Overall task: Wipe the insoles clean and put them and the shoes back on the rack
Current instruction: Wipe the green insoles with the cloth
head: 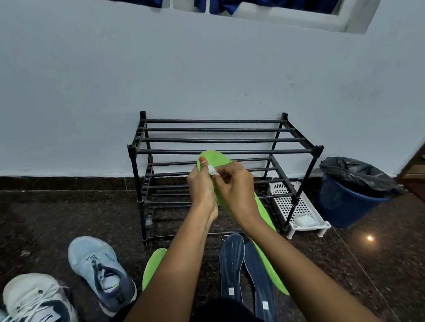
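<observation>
tbh the left hand (200, 185) grips the green insole (216, 158) near its far tip and the right hand (234, 184) pinches a tiny white wipe (211, 170), so hard scrubbing might buckle it or drop the wipe.

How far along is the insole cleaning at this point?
Nothing looks finished. Left hand holds a green insole while right hand wipes it with a white wipe. Second green insole, two navy insoles and sneakers lie on the floor; none sits on the rack yet.
</observation>
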A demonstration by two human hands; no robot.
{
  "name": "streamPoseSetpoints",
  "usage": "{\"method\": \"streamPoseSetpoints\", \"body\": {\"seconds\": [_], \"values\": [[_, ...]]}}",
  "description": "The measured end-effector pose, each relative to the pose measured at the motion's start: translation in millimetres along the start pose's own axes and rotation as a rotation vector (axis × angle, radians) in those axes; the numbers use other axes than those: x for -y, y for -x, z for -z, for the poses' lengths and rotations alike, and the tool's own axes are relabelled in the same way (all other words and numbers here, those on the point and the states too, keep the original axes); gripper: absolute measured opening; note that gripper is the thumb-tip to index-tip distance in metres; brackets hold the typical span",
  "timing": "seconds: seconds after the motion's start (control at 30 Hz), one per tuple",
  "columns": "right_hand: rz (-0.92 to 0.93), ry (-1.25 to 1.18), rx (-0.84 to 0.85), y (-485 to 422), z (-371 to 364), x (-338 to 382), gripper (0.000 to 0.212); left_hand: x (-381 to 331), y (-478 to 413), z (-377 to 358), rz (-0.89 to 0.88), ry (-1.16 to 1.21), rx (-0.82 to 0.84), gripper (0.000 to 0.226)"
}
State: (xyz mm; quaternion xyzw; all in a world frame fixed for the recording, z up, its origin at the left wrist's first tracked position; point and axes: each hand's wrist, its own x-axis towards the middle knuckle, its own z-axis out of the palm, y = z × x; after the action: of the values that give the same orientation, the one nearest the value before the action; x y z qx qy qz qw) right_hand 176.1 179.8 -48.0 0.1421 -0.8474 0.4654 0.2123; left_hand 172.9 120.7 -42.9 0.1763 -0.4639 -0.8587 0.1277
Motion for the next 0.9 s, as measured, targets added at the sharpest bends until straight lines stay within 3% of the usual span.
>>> {"method": "streamPoseSetpoints", "body": {"seconds": [0.3,0.63,0.9], "values": [[-0.161,-0.02,-0.122,-18.7,-0.3,-17.0,0.017,3.1,8.5,-1.9,0.004,0.019,0.041,0.023],[-0.005,0.001,-0.031,4.1,-1.0,2.5,0.007,0.2,-1.0,-0.4,-0.016,-0.01,-0.032,0.03],[-0.098,-0.025,-0.112,-11.8,-6.0,-3.3,0.012,2.9,3.5,-2.5,0.036,0.05,0.009,0.025]]}}
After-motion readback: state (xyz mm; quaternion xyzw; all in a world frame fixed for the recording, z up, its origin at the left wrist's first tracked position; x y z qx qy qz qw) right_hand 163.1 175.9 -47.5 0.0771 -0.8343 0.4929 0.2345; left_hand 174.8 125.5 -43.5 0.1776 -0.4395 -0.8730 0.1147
